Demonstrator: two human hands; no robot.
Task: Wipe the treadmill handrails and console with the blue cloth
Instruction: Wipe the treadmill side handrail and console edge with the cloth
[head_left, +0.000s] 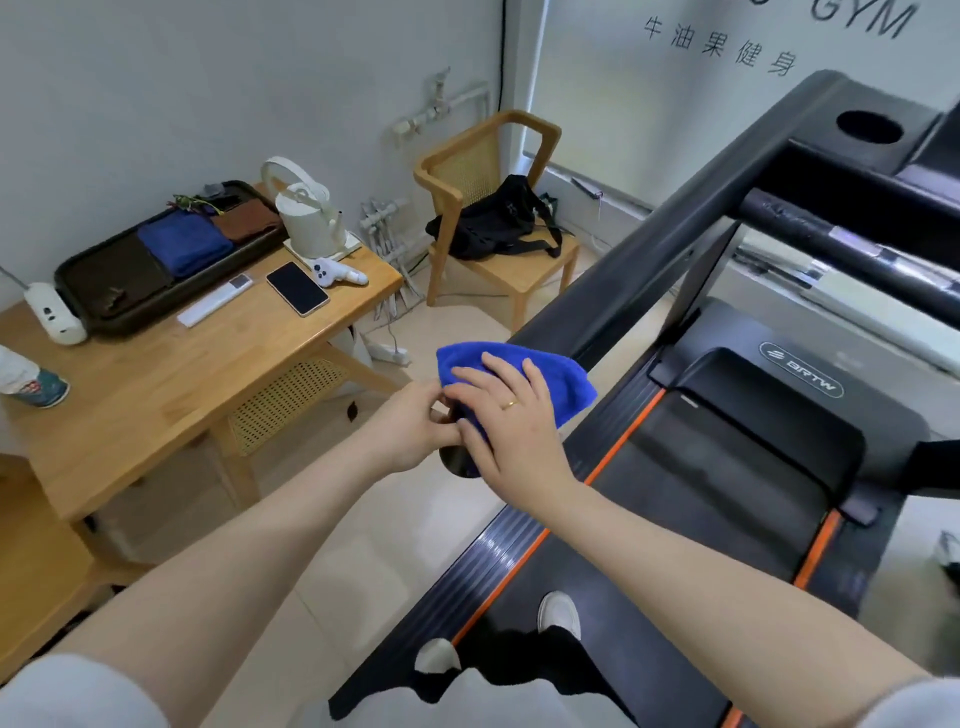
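A bright blue cloth (561, 376) is draped over the near end of the treadmill's black left handrail (675, 244). My right hand (506, 421) lies flat on top of the cloth, fingers spread, pressing it onto the rail. My left hand (415, 431) is at the rail's end cap just left of it, fingers curled around the cloth's lower edge and the rail tip. The handrail runs up and right to the console (872, 130), which has a round cup hole. The treadmill belt (727, 499) with orange stripes lies below.
To the left stands a wooden table (171, 384) with a dark tray of folded cloths (171, 249), a white kettle (309, 218), a phone (297, 288) and a remote. A wooden chair (488, 208) holds a black bag. A crossbar (852, 249) spans under the console.
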